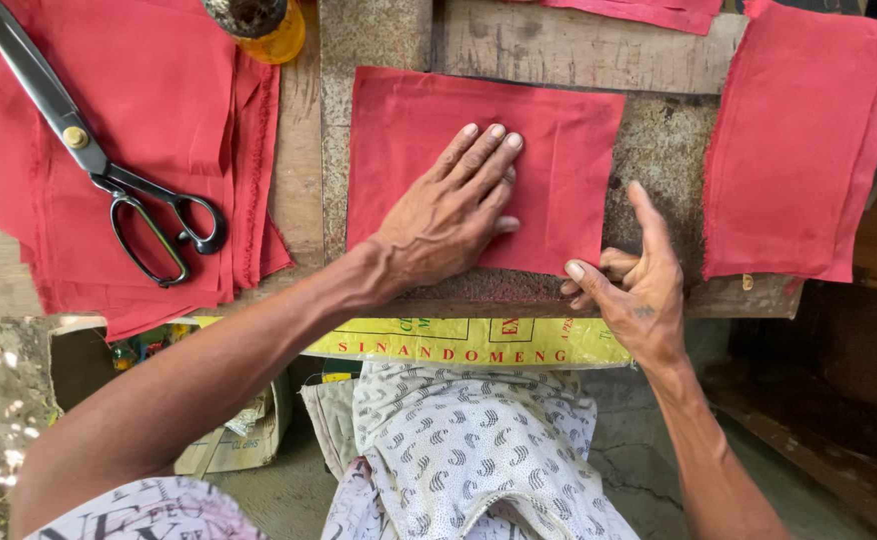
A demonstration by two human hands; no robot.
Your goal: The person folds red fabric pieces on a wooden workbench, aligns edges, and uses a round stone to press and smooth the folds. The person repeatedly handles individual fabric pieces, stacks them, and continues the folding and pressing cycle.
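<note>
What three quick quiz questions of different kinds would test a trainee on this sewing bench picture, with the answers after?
1. True or false: the left hand lies flat on the red cloth piece.
2. Which tool rests on the red cloth pile at the left? A) scissors B) hammer C) ruler
3. Fill in: the right hand is at the cloth piece's lower ____ corner.

Key: 1 true, its palm is down and its fingers spread. 2 A, the scissors, lying shut. 3 right, at the edge of the wooden bench.
</note>
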